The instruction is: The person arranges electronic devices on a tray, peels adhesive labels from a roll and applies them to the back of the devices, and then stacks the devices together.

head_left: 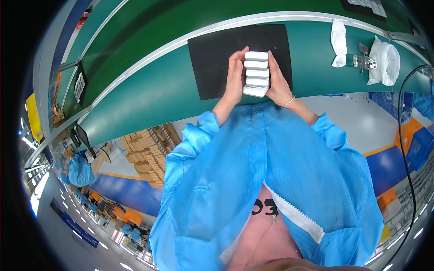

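Between my two hands is a row of several small white blocks (257,72) with rounded edges, lined up one behind another. They look like plastic cases, but their exact kind does not show. My left hand (233,80) presses on the row's left side, fingers pointing away from me. On the opposite side my right hand (280,84) grips it, with a thin bracelet at the wrist. The nearest block tilts a little toward me. Under the hands lies a black mat (210,67) on the green bench (149,101); whether the blocks touch it I cannot tell.
Farther right on the bench are a crumpled white cloth or wrapper (338,43), a clear bottle (361,62) with a metallic top, and a white plastic bag (384,61). A black cable (401,113) hangs at the right. Stacked cardboard (147,153) stands below the bench's left.
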Demonstrator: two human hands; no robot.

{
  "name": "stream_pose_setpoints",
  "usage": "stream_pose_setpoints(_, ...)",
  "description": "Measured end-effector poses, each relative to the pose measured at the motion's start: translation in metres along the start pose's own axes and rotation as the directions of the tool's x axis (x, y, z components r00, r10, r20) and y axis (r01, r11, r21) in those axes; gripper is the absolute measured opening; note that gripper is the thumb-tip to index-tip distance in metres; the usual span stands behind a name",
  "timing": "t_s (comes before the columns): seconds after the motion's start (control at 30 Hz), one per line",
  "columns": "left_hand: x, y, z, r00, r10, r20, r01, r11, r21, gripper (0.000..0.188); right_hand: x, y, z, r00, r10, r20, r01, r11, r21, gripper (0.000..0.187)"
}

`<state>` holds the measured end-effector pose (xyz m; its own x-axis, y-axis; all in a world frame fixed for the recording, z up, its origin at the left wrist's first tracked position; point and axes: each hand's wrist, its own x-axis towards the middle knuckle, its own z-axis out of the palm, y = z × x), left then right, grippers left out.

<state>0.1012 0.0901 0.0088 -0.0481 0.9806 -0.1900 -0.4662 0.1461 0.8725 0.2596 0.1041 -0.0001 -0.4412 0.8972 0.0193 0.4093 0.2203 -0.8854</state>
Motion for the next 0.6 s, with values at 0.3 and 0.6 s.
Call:
stream_pose_setpoints(0.3, -0.012, -0.005, -0.011, 0.999, 0.029, 0.017, -0.030, 0.997, 0.071, 0.053, -0.003, 0.023, 0.010, 0.958, -0.284, -0.052, 0.260, 0.927, -0.270, 0.087)
stream_pose_setpoints(0.6, -0.010, -0.003, -0.094, 0.963, 0.200, -0.181, 0.076, 0.442, 0.894, 0.042, 0.044, -0.010, 0.039, 0.899, -0.249, 0.359, 0.420, 0.719, -0.554, 0.099)
